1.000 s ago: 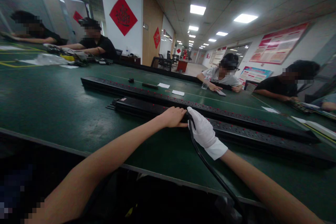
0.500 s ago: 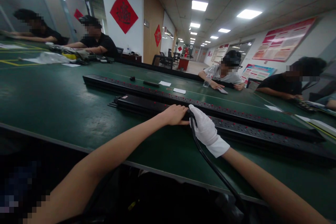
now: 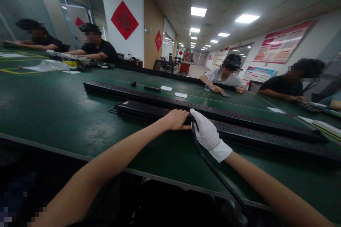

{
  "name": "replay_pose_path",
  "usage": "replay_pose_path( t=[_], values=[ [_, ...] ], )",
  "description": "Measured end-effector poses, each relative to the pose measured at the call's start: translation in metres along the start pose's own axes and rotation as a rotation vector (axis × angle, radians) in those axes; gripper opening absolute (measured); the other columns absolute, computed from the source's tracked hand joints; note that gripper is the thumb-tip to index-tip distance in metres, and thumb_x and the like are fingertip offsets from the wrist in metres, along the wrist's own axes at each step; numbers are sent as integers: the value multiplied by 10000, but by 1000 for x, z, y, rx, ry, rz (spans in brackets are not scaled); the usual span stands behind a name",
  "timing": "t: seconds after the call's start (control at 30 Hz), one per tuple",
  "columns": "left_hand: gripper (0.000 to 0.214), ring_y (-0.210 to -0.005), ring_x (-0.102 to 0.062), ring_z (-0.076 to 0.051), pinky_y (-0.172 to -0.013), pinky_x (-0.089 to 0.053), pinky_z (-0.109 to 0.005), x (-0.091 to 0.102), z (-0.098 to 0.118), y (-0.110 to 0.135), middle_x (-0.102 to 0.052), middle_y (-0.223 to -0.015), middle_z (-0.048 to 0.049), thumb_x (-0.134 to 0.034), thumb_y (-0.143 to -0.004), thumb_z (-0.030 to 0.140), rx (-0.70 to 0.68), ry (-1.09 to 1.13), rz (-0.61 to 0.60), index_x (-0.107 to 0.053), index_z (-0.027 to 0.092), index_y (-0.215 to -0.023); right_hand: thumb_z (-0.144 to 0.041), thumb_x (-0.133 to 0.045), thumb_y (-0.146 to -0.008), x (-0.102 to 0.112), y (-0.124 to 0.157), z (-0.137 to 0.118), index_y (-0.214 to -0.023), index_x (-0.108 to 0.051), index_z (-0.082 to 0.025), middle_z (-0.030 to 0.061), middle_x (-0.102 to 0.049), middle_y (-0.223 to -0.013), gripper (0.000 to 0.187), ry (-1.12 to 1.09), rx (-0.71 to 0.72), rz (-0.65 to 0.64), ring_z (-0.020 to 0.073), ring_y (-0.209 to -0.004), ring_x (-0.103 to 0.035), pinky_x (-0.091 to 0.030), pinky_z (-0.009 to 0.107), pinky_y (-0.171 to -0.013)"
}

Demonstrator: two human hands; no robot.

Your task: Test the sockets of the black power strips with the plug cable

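Two long black power strips lie side by side on the green table, dotted with red marks. My bare left hand (image 3: 176,119) grips the nearer power strip (image 3: 141,110), its fingers bent over the top and the thumb at the near side. Right against those fingertips, my right hand (image 3: 207,133), in a white glove, is closed around the end of a thick black cable (image 3: 210,166). From there the cable hangs over the table edge toward my lap. Its very tip is hidden between my hands, so whether it is plugged in cannot be seen.
Behind lies the farther power strip (image 3: 119,90). Beyond it are a small black piece (image 3: 133,84), a dark bar (image 3: 152,88) and white paper slips (image 3: 180,95). Several people sit around the table; a water bottle (image 3: 209,83) stands near one. A plastic bag (image 3: 53,65) lies far left.
The camera view has tilted slightly. Both hands keep their places at the nearer strip and cable end, with hardly any visible movement.
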State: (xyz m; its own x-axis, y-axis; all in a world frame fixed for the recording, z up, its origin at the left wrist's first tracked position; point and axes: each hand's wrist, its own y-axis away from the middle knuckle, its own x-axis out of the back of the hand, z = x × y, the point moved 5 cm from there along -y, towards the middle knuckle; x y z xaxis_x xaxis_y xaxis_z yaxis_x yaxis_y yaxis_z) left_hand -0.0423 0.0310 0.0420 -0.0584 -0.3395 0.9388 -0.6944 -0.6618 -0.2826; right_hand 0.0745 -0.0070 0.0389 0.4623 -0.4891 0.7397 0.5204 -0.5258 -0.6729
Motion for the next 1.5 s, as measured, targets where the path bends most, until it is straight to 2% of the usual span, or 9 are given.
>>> replay_pose_path(
  t=[0.17,0.37,0.53,0.77,0.97,1.23,1.3,1.4,1.5],
  values=[
    [581,-889,-576,-255,-738,-409,-351,-1,0,0,-589,-1021,-134,-347,-808,605,-1,2,16,-465,106,-1081,-181,-386,-851,1,1,0,-1351,-288,-166,71,-404,-1347,510,23,9,20,189,-1234,-377,-342,362,-1036],
    [588,-900,-578,-253,-740,-406,-348,-1,-3,0,-587,-1042,-129,-363,-800,608,-2,8,7,-449,126,-1126,-244,-435,-857,7,-17,0,-1279,-412,-167,95,-473,-1288,430,109,49,-29,202,-1161,-455,-379,351,-976],
    [686,-933,-574,-264,-768,-394,-361,7,-21,5,-620,-1023,-108,-272,-774,696,60,23,-8,-453,178,-1186,-347,-480,-857,19,-30,4,-1196,-508,-235,81,-594,-1136,358,222,91,-38,205,-989,-566,-431,343,-847],
    [766,-926,-588,-257,-746,-406,-328,-3,-39,13,-627,-1047,-107,-219,-736,754,105,135,-77,-483,191,-1184,-349,-490,-853,21,-33,12,-1121,-566,-257,40,-617,-1104,294,130,13,94,181,-997,-563,-426,322,-877],
    [782,-898,-598,-249,-730,-416,-315,-1,-43,15,-640,-1017,-94,-329,-649,799,109,177,-110,-527,200,-1110,-344,-499,-847,16,-40,7,-1072,-589,-231,48,-616,-1105,268,89,23,82,194,-1003,-561,-419,343,-892],
    [818,-945,-581,-283,-774,-408,-356,2,-49,19,-634,-1031,-127,-339,-614,821,168,172,-135,-562,174,-1063,-322,-503,-843,62,-70,0,-1087,-584,-233,32,-629,-1078,272,-26,-31,394,175,-987,-572,-407,316,-921],
    [813,-930,-588,-283,-760,-414,-351,3,-49,19,-638,-1019,-122,-327,-616,823,176,157,-143,-567,178,-1048,-345,-507,-838,53,-81,-6,-1055,-607,-244,16,-647,-1039,260,-97,27,247,162,-953,-589,-429,285,-885],
    [782,-867,-609,-269,-707,-425,-325,4,-50,20,-653,-966,-107,-318,-616,825,185,146,-168,-588,187,-980,-363,-520,-826,19,-89,-8,-1010,-637,-255,8,-677,-959,244,-129,99,-76,156,-876,-618,-461,262,-809],
    [780,-845,-613,-267,-683,-430,-320,6,-49,21,-653,-956,-110,-313,-624,821,174,143,-161,-583,182,-979,-354,-539,-812,-6,-95,7,-943,-669,-257,8,-691,-904,209,-95,52,-157,170,-840,-629,-471,272,-778]
  ],
)
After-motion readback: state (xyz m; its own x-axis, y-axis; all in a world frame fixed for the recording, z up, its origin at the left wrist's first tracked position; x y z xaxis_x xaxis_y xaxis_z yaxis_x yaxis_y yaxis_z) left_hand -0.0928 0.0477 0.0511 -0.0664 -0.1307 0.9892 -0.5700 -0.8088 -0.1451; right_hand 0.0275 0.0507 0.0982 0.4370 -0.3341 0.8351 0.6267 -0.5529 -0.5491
